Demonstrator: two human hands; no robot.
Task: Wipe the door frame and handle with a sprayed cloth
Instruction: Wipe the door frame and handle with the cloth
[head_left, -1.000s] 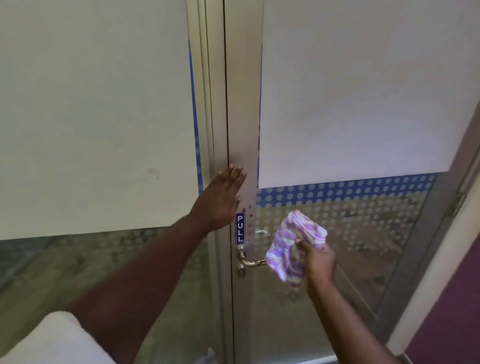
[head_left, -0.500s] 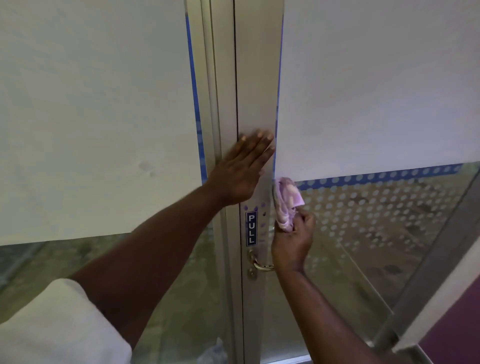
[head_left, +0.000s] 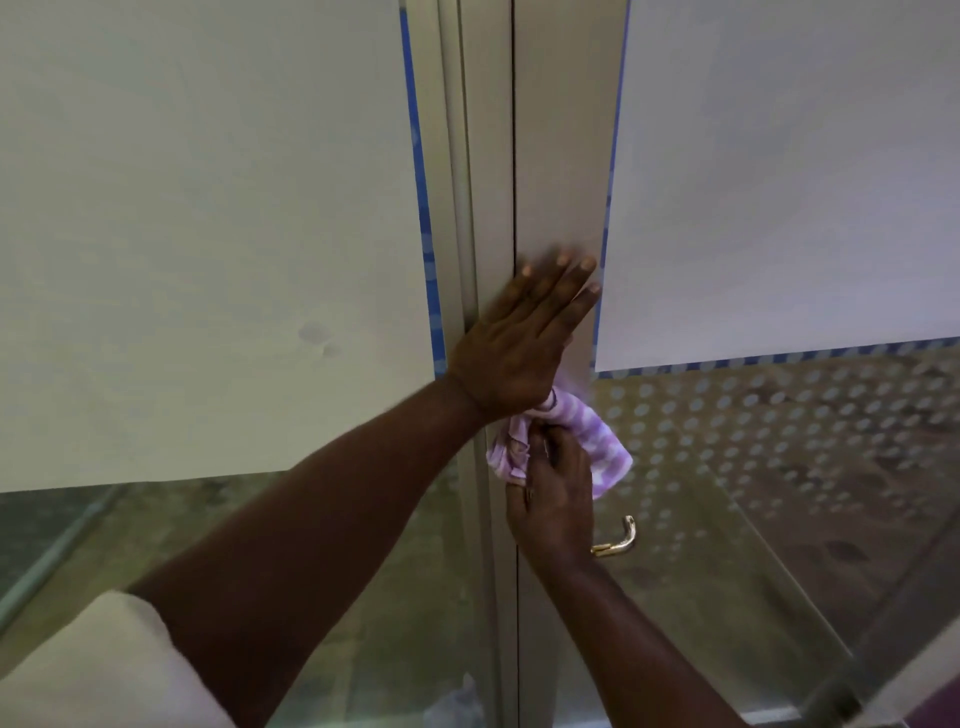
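Observation:
A grey metal door frame (head_left: 561, 156) runs vertically down the middle between two glass panels. My left hand (head_left: 519, 338) lies flat against the frame, fingers spread and pointing up to the right. Just below it my right hand (head_left: 553, 499) grips a purple and white patterned cloth (head_left: 597, 441) bunched against the frame. A brass lever handle (head_left: 621, 540) sticks out to the right, just below my right hand. My right hand hides the handle's base.
White frosted film covers the upper glass on the left (head_left: 208, 234) and right (head_left: 779, 182). Below it the glass has a dotted pattern (head_left: 753, 415) and shows a floor behind. A purple wall edge (head_left: 935, 712) sits at the lower right corner.
My right hand moved the cloth from in front of the glass beside the handle onto the frame, just under my left hand. My left hand stayed flat on the frame while the view shifted closer.

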